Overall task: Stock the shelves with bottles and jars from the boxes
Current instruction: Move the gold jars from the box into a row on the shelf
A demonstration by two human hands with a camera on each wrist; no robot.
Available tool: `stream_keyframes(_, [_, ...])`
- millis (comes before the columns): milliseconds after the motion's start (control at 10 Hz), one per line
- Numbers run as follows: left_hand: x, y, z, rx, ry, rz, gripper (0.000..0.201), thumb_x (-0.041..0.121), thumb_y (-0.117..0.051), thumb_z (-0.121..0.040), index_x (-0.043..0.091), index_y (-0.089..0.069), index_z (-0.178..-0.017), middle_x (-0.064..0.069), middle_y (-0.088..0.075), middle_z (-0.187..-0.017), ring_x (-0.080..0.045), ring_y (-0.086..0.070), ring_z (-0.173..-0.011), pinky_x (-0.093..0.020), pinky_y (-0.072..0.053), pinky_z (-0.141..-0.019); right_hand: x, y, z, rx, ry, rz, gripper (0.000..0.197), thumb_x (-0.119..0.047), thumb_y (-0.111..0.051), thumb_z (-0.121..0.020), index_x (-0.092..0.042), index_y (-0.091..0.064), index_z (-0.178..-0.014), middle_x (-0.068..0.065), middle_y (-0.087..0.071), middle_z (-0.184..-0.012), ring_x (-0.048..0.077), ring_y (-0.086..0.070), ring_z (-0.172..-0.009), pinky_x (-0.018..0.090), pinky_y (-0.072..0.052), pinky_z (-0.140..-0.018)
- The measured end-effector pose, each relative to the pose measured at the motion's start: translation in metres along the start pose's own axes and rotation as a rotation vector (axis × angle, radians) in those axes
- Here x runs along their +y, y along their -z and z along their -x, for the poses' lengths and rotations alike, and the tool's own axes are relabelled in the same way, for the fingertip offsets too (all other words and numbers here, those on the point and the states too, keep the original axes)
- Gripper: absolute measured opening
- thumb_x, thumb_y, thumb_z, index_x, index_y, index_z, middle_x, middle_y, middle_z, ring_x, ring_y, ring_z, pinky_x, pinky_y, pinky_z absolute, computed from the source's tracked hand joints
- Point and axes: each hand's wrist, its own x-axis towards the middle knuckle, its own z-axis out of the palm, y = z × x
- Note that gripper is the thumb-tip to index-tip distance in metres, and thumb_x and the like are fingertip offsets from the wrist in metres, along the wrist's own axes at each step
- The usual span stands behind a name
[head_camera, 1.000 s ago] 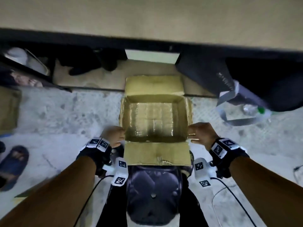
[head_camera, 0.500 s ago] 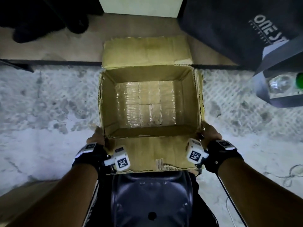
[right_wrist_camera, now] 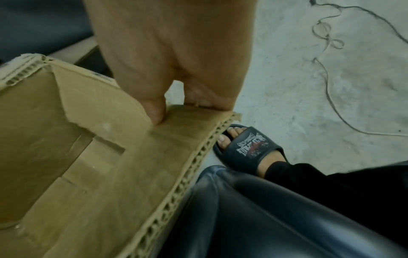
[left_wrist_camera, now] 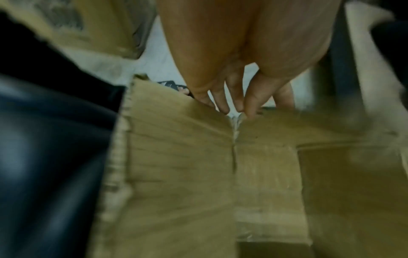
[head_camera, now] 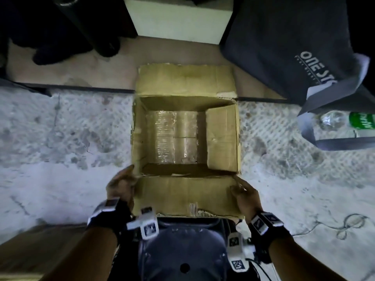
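An open brown corrugated cardboard box point(head_camera: 185, 138) is sitting on a pale, rough concrete floor point(head_camera: 60, 149), directly in front of the person. Its bottom is sealed with shiny clear tape, and no bottles or jars are being shown inside it. The far flap is lying folded outward, the right flap is folded inward over the opening, and the near flap point(head_camera: 182, 194) is spread toward the person.

The near flap is being gripped at both ends. The left hand point(head_camera: 121, 184) is clamped on the flap's left edge, by the box corner, with fingers point(left_wrist_camera: 223, 97) curled over the cardboard. The right hand point(head_camera: 244, 191) is pinching the flap's right edge, with the thumb point(right_wrist_camera: 154, 108) pressed on top and the other fingers underneath.

A dark grey fabric bag with white lettering point(head_camera: 294, 47) is resting to the right of the box, well apart from it. A clear plastic bottle with a green label point(head_camera: 345, 121) is lying beside the bag. A thin wire point(right_wrist_camera: 326, 52) is trailing across the floor near a black slide sandal point(right_wrist_camera: 249, 148) being worn on one foot.
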Motion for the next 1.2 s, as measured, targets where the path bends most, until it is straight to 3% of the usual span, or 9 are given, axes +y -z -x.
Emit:
stream_keyframes(100, [0.000, -0.011, 0.013, -0.110, -0.115, -0.263, 0.061, -0.013, -0.058, -0.079, 0.045, -0.075, -0.079, -0.001, -0.071, -0.105, -0.024, -0.061, -0.104, -0.038, -0.050, -0.091, -0.002, 0.004, -0.003, -0.041, -0.023, 0.023, 0.032, -0.007, -0.067, -0.087, -0.028, -0.071, -0.112, 0.005, -0.065, -0.120, 0.021, -0.059, -0.106, 0.032, -0.048, -0.092])
stream_keyframes(200, [0.026, -0.009, 0.000, -0.072, -0.006, -0.311, 0.026, 0.006, -0.063, -0.086, 0.024, -0.072, -0.103, -0.014, -0.065, -0.120, -0.030, -0.060, -0.112, -0.044, -0.048, -0.100, -0.024, 0.016, -0.009, -0.044, -0.131, -0.056, 0.014, -0.013, -0.070, -0.085, -0.026, -0.076, -0.085, 0.013, -0.072, -0.106, 0.030, -0.068, -0.093, 0.047, -0.056, -0.086])
stream_keyframes(300, [0.057, 0.002, -0.025, -0.044, 0.112, -0.201, 0.038, 0.029, -0.057, -0.092, 0.006, -0.058, -0.122, -0.019, -0.059, -0.128, -0.035, -0.061, -0.112, -0.045, -0.054, -0.089, -0.062, 0.031, -0.010, -0.144, -0.303, -0.390, 0.025, -0.035, -0.060, -0.094, -0.012, -0.068, -0.096, 0.018, -0.067, -0.090, 0.027, -0.064, -0.071, 0.039, -0.055, -0.071])
stream_keyframes(500, [0.118, -0.023, -0.050, 0.015, -0.020, -0.440, 0.026, 0.039, -0.061, -0.084, 0.014, -0.058, -0.080, -0.017, -0.061, -0.092, -0.032, -0.062, -0.079, -0.043, -0.053, -0.078, -0.154, 0.022, -0.045, -0.035, -0.056, -0.379, 0.028, -0.037, -0.058, -0.095, -0.011, -0.062, -0.104, 0.006, -0.067, -0.086, 0.025, -0.063, -0.062, 0.032, -0.052, -0.059])
stream_keyframes(600, [0.131, -0.046, -0.065, 0.094, -0.206, -0.685, 0.037, 0.028, -0.057, -0.092, 0.014, -0.057, -0.126, -0.019, -0.062, -0.119, -0.038, -0.059, -0.110, -0.040, -0.048, -0.090, -0.209, -0.002, -0.085, 0.003, 0.174, -0.354, 0.025, -0.015, -0.057, -0.094, -0.016, -0.061, -0.119, 0.001, -0.072, -0.105, 0.020, -0.066, -0.055, 0.026, -0.053, -0.050])
stream_keyframes(800, [0.115, -0.068, -0.090, 0.153, -0.264, -0.793, 0.040, 0.012, -0.041, -0.097, 0.014, -0.052, -0.136, -0.023, -0.054, -0.134, -0.044, -0.050, -0.119, -0.042, -0.043, -0.095, -0.271, -0.033, -0.126, -0.202, 0.104, -0.590, 0.029, -0.036, -0.056, -0.094, -0.027, -0.056, -0.121, -0.004, -0.062, -0.093, 0.024, -0.068, -0.074, 0.030, -0.055, -0.068])
stream_keyframes(900, [0.110, -0.060, -0.091, 0.155, -0.201, -0.688, 0.041, 0.017, -0.045, -0.096, 0.019, -0.053, -0.137, -0.021, -0.055, -0.134, -0.042, -0.052, -0.120, -0.042, -0.045, -0.098, -0.254, -0.017, -0.122, -0.128, 0.061, -0.879, 0.033, -0.046, -0.042, -0.097, -0.023, -0.062, -0.083, -0.005, -0.060, -0.065, 0.010, -0.041, -0.044, 0.018, -0.025, -0.043])
stream_keyframes(1000, [0.106, -0.048, -0.088, 0.050, -0.107, -0.459, 0.041, 0.039, -0.059, -0.087, 0.022, -0.062, -0.125, -0.019, -0.067, -0.114, -0.037, -0.064, -0.103, -0.048, -0.052, -0.089, -0.215, 0.007, -0.106, 0.020, 0.061, -0.822, 0.036, -0.041, -0.048, -0.092, -0.019, -0.066, -0.070, -0.004, -0.066, -0.064, 0.009, -0.048, -0.044, 0.015, -0.026, -0.041])
stream_keyframes(1200, [0.083, -0.038, -0.079, -0.076, -0.107, -0.538, 0.022, 0.029, -0.063, -0.086, 0.023, -0.068, -0.106, -0.018, -0.070, -0.109, -0.034, -0.065, -0.100, -0.044, -0.052, -0.090, -0.097, 0.006, -0.085, -0.083, 0.111, -0.017, 0.027, -0.030, -0.066, -0.084, -0.034, -0.067, -0.111, 0.003, -0.072, -0.102, 0.021, -0.063, -0.080, 0.041, -0.055, -0.079])
